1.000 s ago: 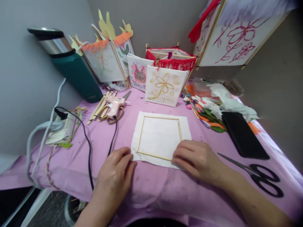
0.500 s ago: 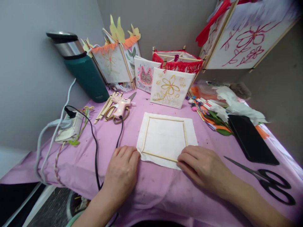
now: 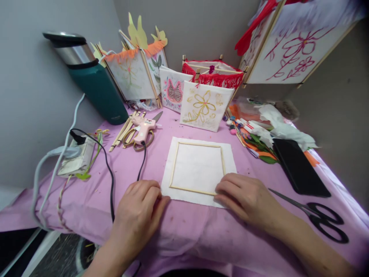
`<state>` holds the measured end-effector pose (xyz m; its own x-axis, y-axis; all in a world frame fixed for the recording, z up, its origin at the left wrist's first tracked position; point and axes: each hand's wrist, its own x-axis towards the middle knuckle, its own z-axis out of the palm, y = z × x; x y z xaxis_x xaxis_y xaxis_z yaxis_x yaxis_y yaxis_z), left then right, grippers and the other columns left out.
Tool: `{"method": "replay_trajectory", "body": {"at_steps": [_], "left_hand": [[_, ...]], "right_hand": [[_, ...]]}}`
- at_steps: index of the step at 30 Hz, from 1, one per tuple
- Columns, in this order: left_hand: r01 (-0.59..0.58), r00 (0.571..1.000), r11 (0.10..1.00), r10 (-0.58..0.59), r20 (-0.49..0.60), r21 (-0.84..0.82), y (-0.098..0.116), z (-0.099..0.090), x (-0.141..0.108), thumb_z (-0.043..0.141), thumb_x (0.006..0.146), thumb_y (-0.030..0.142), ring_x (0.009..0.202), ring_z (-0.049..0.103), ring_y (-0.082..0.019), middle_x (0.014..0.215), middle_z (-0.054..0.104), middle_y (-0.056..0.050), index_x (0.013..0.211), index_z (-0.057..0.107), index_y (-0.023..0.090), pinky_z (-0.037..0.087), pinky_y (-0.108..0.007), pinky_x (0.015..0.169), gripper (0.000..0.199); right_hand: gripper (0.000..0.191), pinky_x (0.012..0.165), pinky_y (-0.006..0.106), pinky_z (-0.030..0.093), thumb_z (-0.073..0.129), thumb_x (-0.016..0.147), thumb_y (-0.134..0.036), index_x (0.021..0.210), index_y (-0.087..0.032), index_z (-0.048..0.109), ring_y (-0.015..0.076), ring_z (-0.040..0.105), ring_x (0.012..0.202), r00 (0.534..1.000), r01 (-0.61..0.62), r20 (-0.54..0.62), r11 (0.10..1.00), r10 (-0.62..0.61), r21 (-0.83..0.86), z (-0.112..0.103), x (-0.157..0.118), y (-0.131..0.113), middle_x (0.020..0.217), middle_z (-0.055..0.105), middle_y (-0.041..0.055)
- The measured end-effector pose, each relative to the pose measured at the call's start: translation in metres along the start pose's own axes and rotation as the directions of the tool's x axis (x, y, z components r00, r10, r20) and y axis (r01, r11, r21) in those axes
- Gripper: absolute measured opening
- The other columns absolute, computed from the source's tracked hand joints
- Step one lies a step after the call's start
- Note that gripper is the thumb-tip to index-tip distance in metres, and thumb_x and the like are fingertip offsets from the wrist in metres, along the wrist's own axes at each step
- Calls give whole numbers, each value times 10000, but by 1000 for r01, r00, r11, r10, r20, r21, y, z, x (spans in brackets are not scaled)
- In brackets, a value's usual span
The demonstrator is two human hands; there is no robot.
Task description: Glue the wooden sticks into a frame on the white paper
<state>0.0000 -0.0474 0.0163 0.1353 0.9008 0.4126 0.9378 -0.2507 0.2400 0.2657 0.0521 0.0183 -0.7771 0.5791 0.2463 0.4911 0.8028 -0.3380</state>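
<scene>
A white cloth sheet [image 3: 232, 154] lies flat on the table, and a rectangular frame of thin wooden sticks [image 3: 198, 144] rests on it. At the sheet's lower left corner is my left hand [image 3: 138, 213], its fingers curled and its thumb tip at the cloth's edge. My right hand [image 3: 249, 200] is closed at the frame's lower right corner, with thumb and fingers at the stick and the cloth. That corner is partly hidden under the fingers.
A pink glue gun [image 3: 144, 130] lies on gold-handled scissors, left. Black-handled scissors [image 3: 314, 215] and a phone [image 3: 300, 167] lie right. A green bottle [image 3: 98, 90], painted panels [image 3: 206, 105] and lanterns [image 3: 128, 75] stand behind. A power strip [image 3: 79, 156] trails cords.
My left hand has turned slightly, and its thumb now shows stretched out beside the cloth's corner. The right hand stays at the frame's corner. The whole view has shifted a little.
</scene>
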Motion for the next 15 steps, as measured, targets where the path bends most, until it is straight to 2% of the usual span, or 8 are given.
{"method": "replay_trajectory", "body": {"at_steps": [2,5,8,10,15], "left_hand": [[-22,999,999,21,-45,-32,5,1,2,584,811,155,842,544,-195,873,600,-61,786,547,171,442,-362,775,48],[-57,996,995,50,-79,-81,18,7,9,563,818,124,872,547,-200,923,601,-72,865,570,161,451,-371,790,60],[-108,994,990,105,-37,-92,35,19,19,513,846,132,880,557,-211,987,608,-89,1070,572,161,478,-383,770,233],[-126,992,988,126,-6,-86,47,28,25,486,853,122,873,564,-215,1003,611,-98,1137,558,169,496,-383,748,296],[-79,991,995,84,101,-54,65,45,36,483,844,107,796,567,-194,908,605,-75,975,620,189,508,-344,676,207]], "right_hand": [[208,623,270,402,460,923,-258,842,-172,631,147,547,680,998,-52,-24,998,53,32,-5,-1,6,767,613,58],[167,646,268,410,483,905,-229,850,-180,632,152,568,716,980,-193,-45,981,195,36,-11,-2,16,814,632,55],[153,632,257,396,521,882,-238,788,-186,631,145,575,705,943,-332,-6,943,332,4,-11,-1,21,796,639,33],[185,603,250,371,539,874,-268,728,-183,614,134,562,657,918,-395,10,918,396,-27,-8,1,21,742,631,19],[223,571,242,319,546,871,-303,691,-176,580,117,530,615,900,-436,-30,898,435,-59,-1,2,18,704,614,5]]}}
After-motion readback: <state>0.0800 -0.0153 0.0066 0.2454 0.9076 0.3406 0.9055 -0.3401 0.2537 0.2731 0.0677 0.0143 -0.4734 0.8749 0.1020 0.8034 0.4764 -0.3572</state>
